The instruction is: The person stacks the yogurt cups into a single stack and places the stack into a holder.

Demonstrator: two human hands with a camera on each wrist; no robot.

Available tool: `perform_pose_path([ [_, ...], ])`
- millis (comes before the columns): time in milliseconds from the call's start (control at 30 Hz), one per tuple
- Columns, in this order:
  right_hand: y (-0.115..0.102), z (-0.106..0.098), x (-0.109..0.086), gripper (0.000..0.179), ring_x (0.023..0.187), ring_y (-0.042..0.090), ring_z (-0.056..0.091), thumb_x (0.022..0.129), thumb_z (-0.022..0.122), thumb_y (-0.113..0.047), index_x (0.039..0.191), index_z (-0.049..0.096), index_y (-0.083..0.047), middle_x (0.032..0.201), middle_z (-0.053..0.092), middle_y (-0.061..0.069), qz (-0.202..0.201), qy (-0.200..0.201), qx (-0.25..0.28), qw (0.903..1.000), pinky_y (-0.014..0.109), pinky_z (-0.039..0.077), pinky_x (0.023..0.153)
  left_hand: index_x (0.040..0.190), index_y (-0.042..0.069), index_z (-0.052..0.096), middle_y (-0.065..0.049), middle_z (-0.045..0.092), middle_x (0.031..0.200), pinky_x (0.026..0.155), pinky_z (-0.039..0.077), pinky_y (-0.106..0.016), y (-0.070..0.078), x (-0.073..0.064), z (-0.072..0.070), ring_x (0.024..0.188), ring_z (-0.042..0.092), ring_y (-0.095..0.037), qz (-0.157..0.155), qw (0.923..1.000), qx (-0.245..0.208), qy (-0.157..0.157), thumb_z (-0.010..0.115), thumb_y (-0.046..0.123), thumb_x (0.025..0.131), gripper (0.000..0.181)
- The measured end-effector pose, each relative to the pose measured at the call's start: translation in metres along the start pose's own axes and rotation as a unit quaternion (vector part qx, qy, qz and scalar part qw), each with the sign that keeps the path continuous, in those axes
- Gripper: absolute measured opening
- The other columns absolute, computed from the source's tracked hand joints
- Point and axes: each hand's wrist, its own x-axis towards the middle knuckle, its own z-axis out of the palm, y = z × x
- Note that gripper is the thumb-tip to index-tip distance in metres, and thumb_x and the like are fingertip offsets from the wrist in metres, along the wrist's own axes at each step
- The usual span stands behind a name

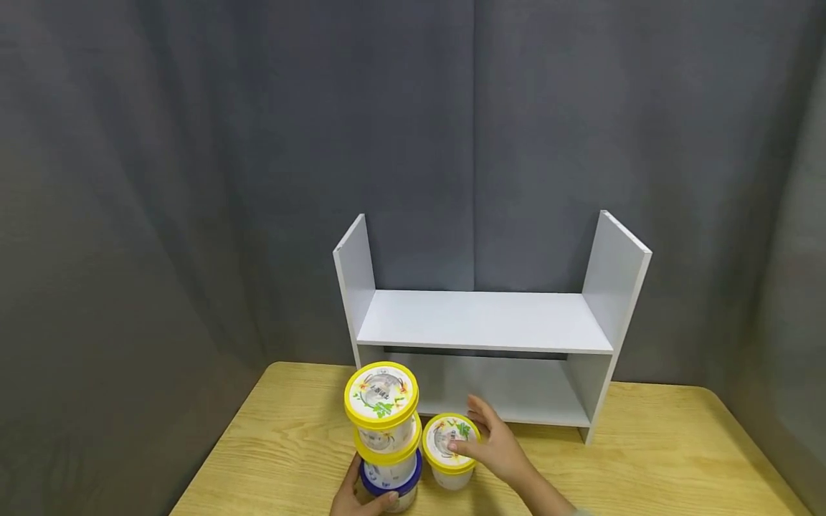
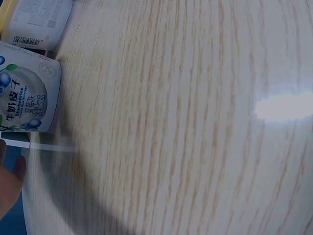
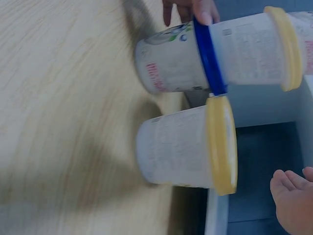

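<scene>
- On the wooden table (image 1: 284, 444), before the white shelf (image 1: 484, 319), the left hand (image 1: 356, 499) reached in low, thumb and fingers curled round the blue-lidded tub (image 3: 171, 63).
- The right hand (image 1: 498, 448) hovered by the single yellow-lidded tub (image 3: 178, 147), fingers extended and unclenched.
- Stacked on the blue-lidded tub were the middle tub (image 1: 391, 473) and the top tub (image 1: 381, 395), both yellow-lidded.
- The single yellow-lidded tub stood upright just right of the stack; lids hid all contents.
</scene>
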Motion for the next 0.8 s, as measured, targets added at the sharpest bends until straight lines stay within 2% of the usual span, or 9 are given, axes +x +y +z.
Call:
perform_pose_path([
  [167, 0.012, 0.002, -0.002, 0.083, 0.118, 0.041, 0.029, 0.065, 0.075, -0.019, 0.130, 0.029, 0.003, 0.131, 0.030, 0.026, 0.011, 0.019, -0.008, 0.9997, 0.050, 0.024, 0.098, 0.139, 0.014, 0.012, -0.020, 0.030, 0.132, 0.087, 0.029, -0.060, 0.000, -0.003, 0.000, 0.113, 0.028, -0.048, -0.004, 0.9999, -0.011, -0.010, 0.075, 0.057, 0.044, 0.121],
  [433, 0.023, 0.003, 0.000, 0.086, 0.121, 0.043, 0.020, 0.062, 0.077, -0.022, 0.131, 0.030, -0.001, 0.133, 0.029, 0.023, 0.034, 0.047, -0.040, 0.9975, 0.062, 0.017, 0.094, 0.138, 0.011, 0.015, -0.020, 0.033, 0.131, 0.087, 0.033, -0.056, 0.002, -0.003, -0.002, 0.112, 0.032, -0.046, 0.015, 0.9998, 0.013, 0.000, 0.073, 0.059, 0.047, 0.118],
  [633, 0.038, 0.008, -0.001, 0.094, 0.121, 0.045, 0.018, 0.058, 0.080, -0.020, 0.132, 0.026, 0.002, 0.133, 0.025, 0.028, 0.055, 0.038, -0.029, 0.9973, 0.062, 0.016, 0.094, 0.138, 0.011, 0.014, -0.022, 0.032, 0.130, 0.088, 0.031, -0.058, 0.006, -0.007, -0.003, 0.113, 0.030, -0.047, 0.004, 1.0000, 0.003, -0.007, 0.073, 0.059, 0.045, 0.120],
  [800, 0.048, 0.013, 0.001, 0.099, 0.119, 0.045, 0.021, 0.057, 0.080, -0.020, 0.132, 0.022, 0.006, 0.132, 0.025, 0.029, 0.061, 0.025, -0.008, 0.9978, 0.060, 0.018, 0.095, 0.138, 0.010, 0.015, -0.022, 0.032, 0.130, 0.087, 0.032, -0.058, 0.005, -0.007, -0.003, 0.113, 0.031, -0.047, 0.012, 0.9999, 0.006, -0.006, 0.073, 0.057, 0.048, 0.118],
])
